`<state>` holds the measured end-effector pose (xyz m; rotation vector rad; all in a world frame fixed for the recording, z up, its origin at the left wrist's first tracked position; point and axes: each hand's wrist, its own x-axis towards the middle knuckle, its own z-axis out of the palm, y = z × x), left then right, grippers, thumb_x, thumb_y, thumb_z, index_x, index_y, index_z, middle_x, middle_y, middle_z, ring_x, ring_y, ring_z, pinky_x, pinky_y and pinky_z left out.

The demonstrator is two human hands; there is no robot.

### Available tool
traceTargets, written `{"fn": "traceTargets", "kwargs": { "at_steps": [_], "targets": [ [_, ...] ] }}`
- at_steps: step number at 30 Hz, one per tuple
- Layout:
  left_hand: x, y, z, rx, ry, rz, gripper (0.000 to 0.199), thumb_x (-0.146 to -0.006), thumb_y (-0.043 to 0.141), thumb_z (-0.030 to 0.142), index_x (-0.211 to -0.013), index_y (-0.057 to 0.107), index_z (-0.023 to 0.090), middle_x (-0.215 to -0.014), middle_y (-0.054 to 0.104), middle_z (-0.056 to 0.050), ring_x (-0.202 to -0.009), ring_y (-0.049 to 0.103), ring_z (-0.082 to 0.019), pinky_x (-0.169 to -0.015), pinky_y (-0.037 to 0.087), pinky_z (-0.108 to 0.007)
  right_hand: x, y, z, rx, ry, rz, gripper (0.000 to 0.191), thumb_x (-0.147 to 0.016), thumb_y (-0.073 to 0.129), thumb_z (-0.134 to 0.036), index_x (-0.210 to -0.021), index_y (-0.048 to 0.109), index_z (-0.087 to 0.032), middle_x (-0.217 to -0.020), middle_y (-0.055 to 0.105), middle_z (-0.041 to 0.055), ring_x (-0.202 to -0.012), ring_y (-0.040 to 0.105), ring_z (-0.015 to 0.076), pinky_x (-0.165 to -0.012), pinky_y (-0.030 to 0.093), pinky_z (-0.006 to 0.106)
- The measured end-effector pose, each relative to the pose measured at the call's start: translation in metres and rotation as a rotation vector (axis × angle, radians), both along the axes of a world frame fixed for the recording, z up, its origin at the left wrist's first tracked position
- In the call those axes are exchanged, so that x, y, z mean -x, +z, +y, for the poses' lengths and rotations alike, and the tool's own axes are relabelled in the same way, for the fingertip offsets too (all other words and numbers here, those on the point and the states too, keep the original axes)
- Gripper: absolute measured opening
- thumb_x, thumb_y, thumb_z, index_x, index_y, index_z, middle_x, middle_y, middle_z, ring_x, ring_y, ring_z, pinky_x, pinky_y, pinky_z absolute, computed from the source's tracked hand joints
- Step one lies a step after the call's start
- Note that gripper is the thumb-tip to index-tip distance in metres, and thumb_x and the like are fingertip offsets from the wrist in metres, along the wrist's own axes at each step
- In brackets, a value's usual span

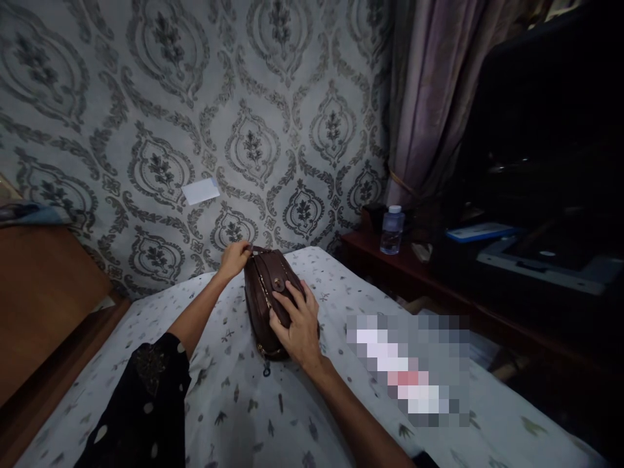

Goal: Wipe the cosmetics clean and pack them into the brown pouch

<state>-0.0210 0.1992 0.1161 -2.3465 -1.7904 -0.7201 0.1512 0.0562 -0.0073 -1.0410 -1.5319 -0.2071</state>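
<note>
A dark brown handbag (pixel 258 292) with gold-coloured zips lies on the white patterned bedsheet (pixel 234 403). At the bag's far end, my left hand (pixel 236 259) is closed in a pinch by the end of a zip. What sits between those fingertips is too small to make out. My right hand (pixel 298 325) rests on the bag's near right side, fingers spread and lying over the leather. Just beyond its fingertips is a round gold stud on a tab. A small ring hangs from the near end of the bag.
A wooden headboard-like panel (pixel 49 299) stands at the left. To the right, a dark red shelf (pixel 361 250) holds a clear bottle (pixel 391 231) with a white lid. Patterned wallpaper (pixel 253 143) rises behind the bed. A blurred-out patch (pixel 409 370) covers something on the right of the bed.
</note>
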Motion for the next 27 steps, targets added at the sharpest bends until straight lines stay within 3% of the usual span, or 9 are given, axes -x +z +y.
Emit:
{"fn": "traceTargets", "kwargs": {
  "at_steps": [4,8,11,15,22,27],
  "targets": [
    [-0.007,0.01,-0.005,0.037,-0.015,0.082,0.015,-0.087,0.055,0.02,-0.087,0.069,0.018,-0.084,0.072,-0.006,-0.088,0.065,-0.023,-0.073,0.044,-0.029,0.003,0.0,-0.001,0.008,-0.019,-0.007,0.031,-0.083,0.062,-0.028,-0.112,0.069,-0.024,-0.133,0.06,0.0081,-0.137,0.039,0.0354,-0.109,0.037,0.058],
    [-0.026,0.015,0.008,0.072,-0.009,0.138,0.017,-0.093,0.056,0.024,-0.104,0.066,0.015,-0.101,0.07,-0.009,-0.098,0.065,-0.023,-0.086,0.049,-0.038,0.005,0.0,-0.004,-0.023,-0.033,-0.021,0.029,-0.085,0.06,-0.029,-0.112,0.069,-0.023,-0.131,0.063,0.0098,-0.139,0.04,0.0345,-0.113,0.029,0.061],
    [-0.044,0.012,0.02,0.11,-0.032,0.152,0.028,-0.094,0.06,0.034,-0.115,0.062,0.016,-0.116,0.065,-0.008,-0.104,0.063,-0.022,-0.091,0.052,-0.044,0.004,0.0,-0.004,-0.053,-0.011,-0.051,0.029,-0.086,0.059,-0.028,-0.112,0.069,-0.022,-0.127,0.066,0.0112,-0.137,0.045,0.0315,-0.116,0.024,0.059],
    [-0.059,0.004,0.033,0.165,-0.036,0.129,0.03,-0.094,0.061,0.035,-0.117,0.061,0.017,-0.119,0.063,-0.008,-0.104,0.064,-0.021,-0.089,0.055,-0.043,0.0,0.001,-0.002,-0.068,0.004,-0.056,0.028,-0.085,0.06,-0.028,-0.11,0.07,-0.022,-0.122,0.068,0.0111,-0.133,0.05,0.029,-0.116,0.027,0.055],
    [-0.057,-0.002,0.047,0.162,0.056,0.003,0.032,-0.094,0.06,0.036,-0.12,0.06,0.016,-0.121,0.063,-0.009,-0.103,0.064,-0.021,-0.087,0.056,-0.042,-0.003,0.0,0.003,-0.062,-0.003,-0.05,0.027,-0.083,0.063,-0.028,-0.109,0.071,-0.022,-0.127,0.065,0.0107,-0.131,0.05,0.0274,-0.114,0.031,0.05],
    [-0.052,-0.008,0.046,0.136,0.011,-0.083,0.032,-0.094,0.06,0.036,-0.119,0.06,0.015,-0.118,0.064,-0.008,-0.099,0.065,-0.021,-0.085,0.056,-0.041,-0.005,0.001,0.005,-0.053,-0.002,-0.078,0.027,-0.084,0.064,-0.03,-0.11,0.071,-0.023,-0.129,0.063,0.0104,-0.132,0.048,0.0274,-0.112,0.031,0.049]
  ]
}}
